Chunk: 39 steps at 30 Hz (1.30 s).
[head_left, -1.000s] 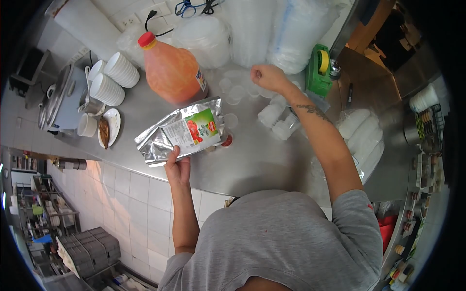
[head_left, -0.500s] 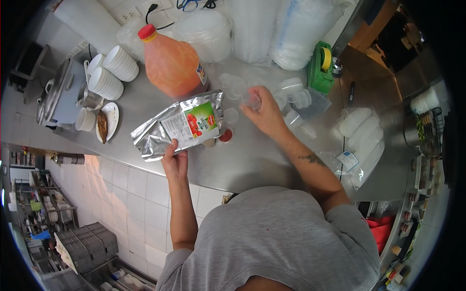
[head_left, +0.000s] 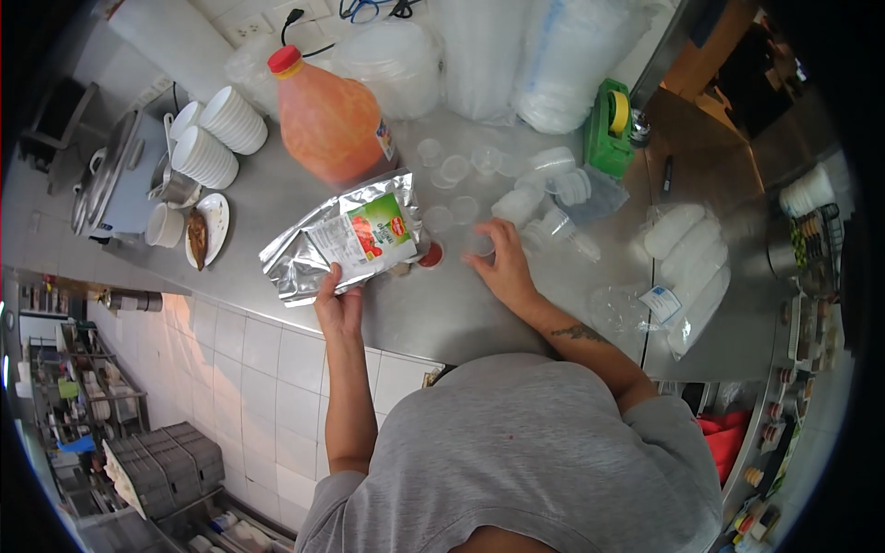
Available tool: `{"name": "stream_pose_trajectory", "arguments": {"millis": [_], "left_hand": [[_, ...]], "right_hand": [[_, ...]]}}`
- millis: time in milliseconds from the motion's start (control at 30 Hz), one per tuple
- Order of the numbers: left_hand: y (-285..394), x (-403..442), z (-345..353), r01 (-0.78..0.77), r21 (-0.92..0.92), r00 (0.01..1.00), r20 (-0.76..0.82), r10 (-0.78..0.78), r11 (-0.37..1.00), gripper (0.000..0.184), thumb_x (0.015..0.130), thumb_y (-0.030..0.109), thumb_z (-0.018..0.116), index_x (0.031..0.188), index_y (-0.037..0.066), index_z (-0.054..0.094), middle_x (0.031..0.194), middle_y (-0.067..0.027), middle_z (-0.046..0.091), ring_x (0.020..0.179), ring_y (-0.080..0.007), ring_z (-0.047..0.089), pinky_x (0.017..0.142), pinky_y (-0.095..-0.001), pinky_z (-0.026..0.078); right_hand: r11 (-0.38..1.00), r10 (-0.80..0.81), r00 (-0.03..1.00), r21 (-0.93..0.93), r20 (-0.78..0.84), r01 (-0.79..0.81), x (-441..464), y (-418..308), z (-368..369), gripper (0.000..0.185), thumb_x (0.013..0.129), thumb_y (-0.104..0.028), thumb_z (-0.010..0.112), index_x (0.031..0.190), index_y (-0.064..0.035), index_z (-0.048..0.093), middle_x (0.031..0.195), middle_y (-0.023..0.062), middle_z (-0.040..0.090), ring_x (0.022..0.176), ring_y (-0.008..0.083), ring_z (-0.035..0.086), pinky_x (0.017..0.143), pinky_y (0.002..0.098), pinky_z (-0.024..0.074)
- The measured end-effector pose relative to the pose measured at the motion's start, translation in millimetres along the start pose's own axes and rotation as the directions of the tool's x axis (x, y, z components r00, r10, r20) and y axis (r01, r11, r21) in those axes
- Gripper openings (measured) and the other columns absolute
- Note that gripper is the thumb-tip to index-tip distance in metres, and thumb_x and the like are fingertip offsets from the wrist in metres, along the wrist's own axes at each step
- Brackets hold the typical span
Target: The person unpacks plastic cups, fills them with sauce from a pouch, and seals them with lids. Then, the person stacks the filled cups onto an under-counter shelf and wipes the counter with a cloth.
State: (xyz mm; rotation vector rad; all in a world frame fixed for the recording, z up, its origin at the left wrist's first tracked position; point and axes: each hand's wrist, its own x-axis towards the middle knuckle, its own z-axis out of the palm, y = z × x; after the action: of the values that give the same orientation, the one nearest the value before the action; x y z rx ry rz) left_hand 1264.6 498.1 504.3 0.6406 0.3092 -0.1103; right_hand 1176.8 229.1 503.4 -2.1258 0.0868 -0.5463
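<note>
My left hand [head_left: 339, 300] grips the lower edge of a silver foil pouch [head_left: 346, 235] with a green label showing tomatoes. The pouch lies tilted over the steel counter. My right hand [head_left: 507, 267] has its thumb and fingers around a small clear plastic cup [head_left: 482, 245] low at the counter; how firmly it is held is hard to see. Several similar clear cups [head_left: 454, 169] stand loosely spread behind it. Just right of the pouch's edge is a small cup with red sauce [head_left: 430, 255], partly covered by the pouch.
Behind the pouch stands a large orange jug [head_left: 332, 120] with a red cap. Stacked white bowls [head_left: 205, 157] and a white plate [head_left: 218, 230] with brown food are at left. Stacked clear cups [head_left: 572, 187], a green tape dispenser [head_left: 608, 129] and bagged white containers [head_left: 684, 267] lie at right.
My right hand has moved toward me from among the clear cups, and more separate cups now show behind it. The pouch in my left hand has shifted slightly.
</note>
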Motion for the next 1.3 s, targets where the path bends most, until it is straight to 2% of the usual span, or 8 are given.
{"name": "stream_pose_trajectory", "arguments": {"millis": [233, 333, 433, 533, 633, 733, 1000, 1300], "left_hand": [[-5, 0, -1, 0.104, -0.103, 0.992, -0.066, -0.111, 0.989, 0.041, 0.09, 0.005, 0.051, 0.128, -0.004, 0.039, 0.132, -0.0186, 0.047, 0.122, -0.0359, 0.045, 0.101, -0.0588, 0.034], [-6, -2, 0, 0.105, -0.11, 0.989, -0.089, -0.115, 0.988, 0.041, 0.09, 0.005, 0.05, 0.128, -0.004, 0.039, 0.132, -0.0179, 0.047, 0.123, -0.0358, 0.044, 0.101, -0.0585, 0.033], [-5, -3, 1, 0.109, -0.125, 0.988, -0.099, -0.122, 0.986, 0.041, 0.089, 0.003, 0.05, 0.128, -0.003, 0.04, 0.132, -0.0179, 0.047, 0.123, -0.0356, 0.044, 0.101, -0.0577, 0.033], [-7, -4, 0, 0.113, -0.144, 0.988, -0.09, -0.127, 0.983, 0.042, 0.088, 0.002, 0.05, 0.128, -0.003, 0.04, 0.132, -0.0179, 0.048, 0.123, -0.0355, 0.045, 0.101, -0.0572, 0.033], [-7, 0, -4, 0.115, -0.136, 0.987, -0.093, -0.128, 0.984, 0.043, 0.086, 0.001, 0.052, 0.128, -0.003, 0.04, 0.131, -0.0178, 0.048, 0.122, -0.0355, 0.045, 0.101, -0.057, 0.033], [-6, 1, -6, 0.099, -0.13, 0.99, -0.084, -0.111, 0.986, 0.044, 0.085, 0.0, 0.053, 0.127, -0.003, 0.041, 0.13, -0.0177, 0.049, 0.121, -0.0354, 0.046, 0.101, -0.0568, 0.034], [0, -3, 1, 0.011, -0.015, 1.0, -0.03, -0.011, 1.0, 0.042, 0.084, -0.001, 0.055, 0.124, -0.009, 0.041, 0.125, -0.0192, 0.051, 0.116, -0.034, 0.051, 0.097, -0.052, 0.043], [-3, 0, -1, -0.009, -0.023, 1.0, -0.021, 0.008, 1.0, 0.046, 0.086, -0.003, 0.053, 0.129, -0.004, 0.038, 0.127, -0.0193, 0.049, 0.117, -0.0343, 0.05, 0.096, -0.0536, 0.044]], "right_hand": [[0.996, -0.064, 0.998, 0.059, 0.005, 0.064, -6, 8, 5, 0.045, 0.072, -0.004, 0.068, 0.111, -0.001, 0.046, 0.116, 0.0193, 0.047, 0.11, 0.0385, 0.046, 0.094, 0.0407, 0.0395], [0.998, -0.036, 0.998, 0.053, 0.049, 0.034, -7, 3, 0, 0.052, 0.072, -0.005, 0.069, 0.118, -0.0003, 0.044, 0.118, 0.0197, 0.048, 0.112, 0.0382, 0.046, 0.095, 0.0408, 0.0388], [0.999, 0.008, 1.0, 0.046, 0.014, -0.009, -9, -8, -2, 0.063, 0.072, -0.005, 0.07, 0.127, -0.0012, 0.041, 0.119, 0.0197, 0.048, 0.112, 0.0366, 0.046, 0.095, 0.0414, 0.0384], [0.999, -0.038, 0.999, 0.036, -0.031, 0.039, -14, 0, 8, 0.073, 0.074, -0.006, 0.071, 0.137, -0.0043, 0.034, 0.116, 0.0153, 0.05, 0.107, 0.028, 0.05, 0.091, 0.0338, 0.0422], [0.996, -0.022, 1.0, 0.088, 0.003, 0.022, -16, 1, 14, 0.077, 0.072, -0.007, 0.072, 0.138, -0.0049, 0.033, 0.116, 0.0145, 0.051, 0.108, 0.0274, 0.05, 0.092, 0.0346, 0.0418], [0.995, 0.003, 0.999, 0.097, 0.044, -0.007, -15, -5, 12, 0.077, 0.07, -0.006, 0.072, 0.136, -0.0036, 0.032, 0.12, 0.0193, 0.049, 0.111, 0.0331, 0.051, 0.095, 0.042, 0.0384], [1.0, -0.005, 0.998, 0.028, 0.057, 0.003, -12, -10, 10, 0.077, 0.071, -0.008, 0.071, 0.136, -0.0045, 0.032, 0.12, 0.019, 0.051, 0.111, 0.0319, 0.052, 0.096, 0.0416, 0.037], [0.997, -0.077, 0.997, -0.027, 0.026, 0.077, -8, -5, 18, 0.077, 0.07, -0.012, 0.073, 0.137, -0.0065, 0.034, 0.11, 0.0169, 0.057, 0.105, 0.0336, 0.053, 0.094, 0.0408, 0.0394]]}}
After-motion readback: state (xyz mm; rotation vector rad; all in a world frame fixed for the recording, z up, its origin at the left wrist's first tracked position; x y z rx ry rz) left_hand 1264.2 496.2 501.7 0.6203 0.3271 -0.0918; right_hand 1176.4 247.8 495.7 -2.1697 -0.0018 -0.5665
